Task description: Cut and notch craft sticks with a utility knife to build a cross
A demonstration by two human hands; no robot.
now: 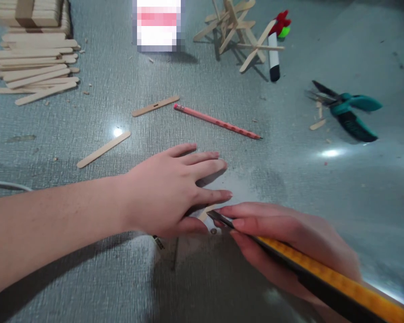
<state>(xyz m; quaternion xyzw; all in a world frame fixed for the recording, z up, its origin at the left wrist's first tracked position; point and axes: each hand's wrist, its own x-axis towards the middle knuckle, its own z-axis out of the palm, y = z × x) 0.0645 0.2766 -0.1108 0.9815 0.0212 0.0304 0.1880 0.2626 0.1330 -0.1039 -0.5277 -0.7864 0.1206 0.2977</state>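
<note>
Left hand: the left hand [170, 193] is lying flat, fingers spread, pressing a small wooden stick piece [205, 211] onto the grey table [323, 188]; it is pinning, not gripping.
Right hand: the right hand [286, 237] is closing around a yellow utility knife [323, 273], forefinger along the top, blade tip touching the stick piece just beside the left fingertips.
Where the piece is: low in the middle of the view, between the two hands, mostly covered by the left palm.
How it will handle: I am judging it light, thin and stiff, likely to skate on the smooth tabletop and to split along the grain; holding is best done flat from above, close to the blade but clear of it.
Around: a pink pencil [217, 121] is lying just beyond the left fingers, two loose sticks [103, 149] are resting well to the left, a stick pile [35, 58] is sitting at far left, a stick model [237, 31] and marker [274, 56] at the back, teal cutters [348, 110] to the right.
Hard to make out: the piece's length is hidden under the hand, a small dark bit near the wrist is unclear, and the back container [158, 24] is blurred out.
</note>
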